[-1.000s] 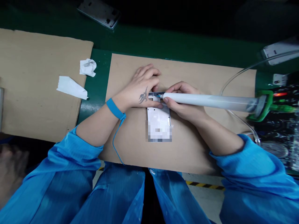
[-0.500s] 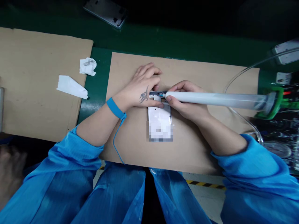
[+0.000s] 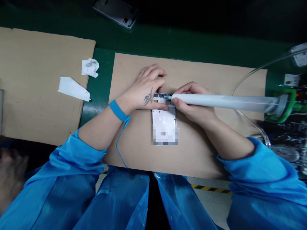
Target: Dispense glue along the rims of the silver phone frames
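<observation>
On brown cardboard (image 3: pixel 134 137) lies a pale phone frame (image 3: pixel 164 119), its lower end blurred out. My left hand (image 3: pixel 150 84) rests at its upper left, thumb pressed across the frame and fingers curled beyond its top edge. A blue wrist strap (image 3: pixel 118 111) with a thin cord circles that wrist. In my right hand (image 3: pixel 195 107) is a large dispensing syringe (image 3: pixel 223 101) filled with white material, gripped near its front end. It lies almost level, its small blue nozzle (image 3: pixel 167 97) over the dark top strip of the frame. Whether the nozzle touches is too small to tell.
Clear tubing (image 3: pixel 242 80) loops behind the syringe, whose rear has a green cap (image 3: pixel 285 105). Dark equipment (image 3: pixel 290 137) stands at right. More phone frames (image 3: pixel 117 12) lie on the green surface. White paper scraps (image 3: pixel 73 88) sit at left, near another person's blurred hand (image 3: pixel 11 179).
My right hand and the syringe have shifted slightly right along the frame's top strip. My left hand stays put. The phone frames at the back have slid right.
</observation>
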{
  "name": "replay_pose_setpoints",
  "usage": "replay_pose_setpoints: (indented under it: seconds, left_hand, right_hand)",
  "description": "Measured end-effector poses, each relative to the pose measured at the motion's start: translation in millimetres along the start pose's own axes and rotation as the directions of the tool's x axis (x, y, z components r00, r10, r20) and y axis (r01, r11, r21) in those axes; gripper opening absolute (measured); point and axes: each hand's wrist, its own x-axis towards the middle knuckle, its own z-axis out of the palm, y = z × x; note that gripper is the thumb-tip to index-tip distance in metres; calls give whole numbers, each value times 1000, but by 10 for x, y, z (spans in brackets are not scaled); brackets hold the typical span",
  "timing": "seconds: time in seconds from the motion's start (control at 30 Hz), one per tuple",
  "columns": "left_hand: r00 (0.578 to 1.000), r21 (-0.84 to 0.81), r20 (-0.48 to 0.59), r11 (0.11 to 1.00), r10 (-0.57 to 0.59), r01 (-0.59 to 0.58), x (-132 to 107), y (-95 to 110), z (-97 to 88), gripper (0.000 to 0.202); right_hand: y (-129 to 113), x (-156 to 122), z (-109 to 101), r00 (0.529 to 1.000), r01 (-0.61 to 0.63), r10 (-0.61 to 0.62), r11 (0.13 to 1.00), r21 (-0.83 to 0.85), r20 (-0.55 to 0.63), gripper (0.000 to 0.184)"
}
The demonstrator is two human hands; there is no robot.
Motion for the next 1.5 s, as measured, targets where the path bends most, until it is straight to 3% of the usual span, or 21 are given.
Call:
replay_pose_setpoints:
  seconds: [0.7, 1.5]
  left_hand:
    - [1000, -31, 7, 999, -14, 14, 6, 25, -13, 61]
    - [999, -15, 17, 999, -32, 32, 14, 76, -50, 58]
  right_hand:
    - [20, 24, 13, 1000, 13, -12, 1000, 19, -27, 27]
    - [-72, 34, 16, 999, -5, 6, 1000, -4, 46, 30]
